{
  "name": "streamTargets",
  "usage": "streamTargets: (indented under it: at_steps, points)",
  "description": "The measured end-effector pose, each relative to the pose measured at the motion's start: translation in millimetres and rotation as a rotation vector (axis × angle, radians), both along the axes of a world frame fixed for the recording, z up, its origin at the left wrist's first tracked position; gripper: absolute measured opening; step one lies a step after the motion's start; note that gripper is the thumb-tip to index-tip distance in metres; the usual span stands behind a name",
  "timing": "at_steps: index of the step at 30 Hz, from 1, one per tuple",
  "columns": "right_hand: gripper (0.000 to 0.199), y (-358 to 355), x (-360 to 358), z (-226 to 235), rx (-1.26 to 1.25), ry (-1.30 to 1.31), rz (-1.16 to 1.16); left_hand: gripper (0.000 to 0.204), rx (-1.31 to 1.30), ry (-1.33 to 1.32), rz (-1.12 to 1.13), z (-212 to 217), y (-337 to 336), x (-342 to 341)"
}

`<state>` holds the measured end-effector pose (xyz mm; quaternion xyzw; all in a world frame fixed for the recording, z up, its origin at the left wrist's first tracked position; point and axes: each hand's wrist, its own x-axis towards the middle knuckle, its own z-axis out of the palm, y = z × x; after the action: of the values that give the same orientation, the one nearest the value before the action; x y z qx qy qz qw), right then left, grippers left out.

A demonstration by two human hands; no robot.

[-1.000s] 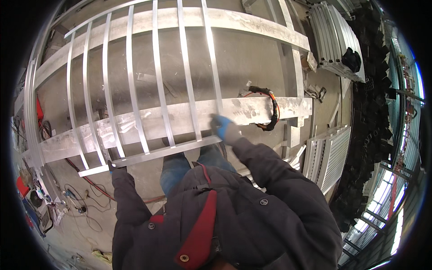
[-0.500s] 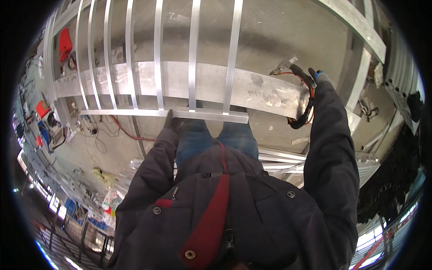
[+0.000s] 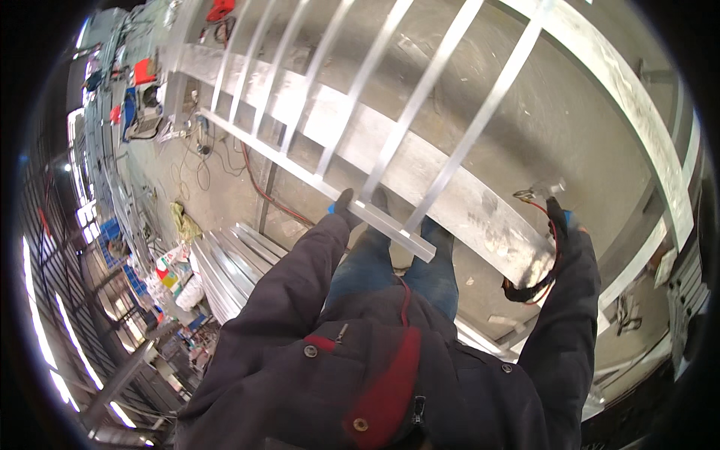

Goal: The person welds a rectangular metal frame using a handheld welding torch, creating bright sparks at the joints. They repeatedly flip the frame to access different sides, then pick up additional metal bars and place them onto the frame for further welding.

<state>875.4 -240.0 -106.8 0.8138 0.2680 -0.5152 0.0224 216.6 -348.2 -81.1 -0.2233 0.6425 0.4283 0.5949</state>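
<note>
A pale metal railing frame of several parallel bars [image 3: 420, 97] extends away from me. Its near rail [image 3: 300, 174] lies across my legs at a slant. My left hand [image 3: 343, 207], in a dark glove with a bit of blue, is closed on that rail between two bars. On the right, my gloved right hand [image 3: 568, 223] is around the handle of what looks like a welding torch [image 3: 541, 193]. Its fingers are partly hidden. A red cable and a black hose [image 3: 519, 291] loop below it, by the end of a broad flat metal beam [image 3: 480, 214].
A curved metal piece [image 3: 645, 120] stands on the far right. A long red hose [image 3: 270, 199] and thin cables cross the floor at left. Metal profiles [image 3: 229, 266] are stacked behind my left arm. Red tools [image 3: 145, 71] and other gear lie at far left.
The whole view has turned, so the railing and beam now slant down to the right. My left hand stays on the rail; my right hand stays by the torch.
</note>
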Motion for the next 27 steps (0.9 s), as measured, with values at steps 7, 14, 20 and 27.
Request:
streamTargets:
  at_steps: [7,14,20,27]
  points:
    - [0.053,-67,4,138,0.243,0.098,-0.204,0.050,0.001,-0.214,0.000,-22,-12,-6]
    - [0.060,-209,-114,291,0.491,0.483,-0.546,0.045,0.375,-0.014,-0.669,39,-66,-12]
    - [0.062,-194,-277,314,0.358,0.633,-0.301,0.043,0.841,0.184,-1.170,146,-69,8]
    - [0.058,-151,-496,366,0.839,0.538,0.255,0.047,1.117,-0.402,-1.353,289,-89,-42]
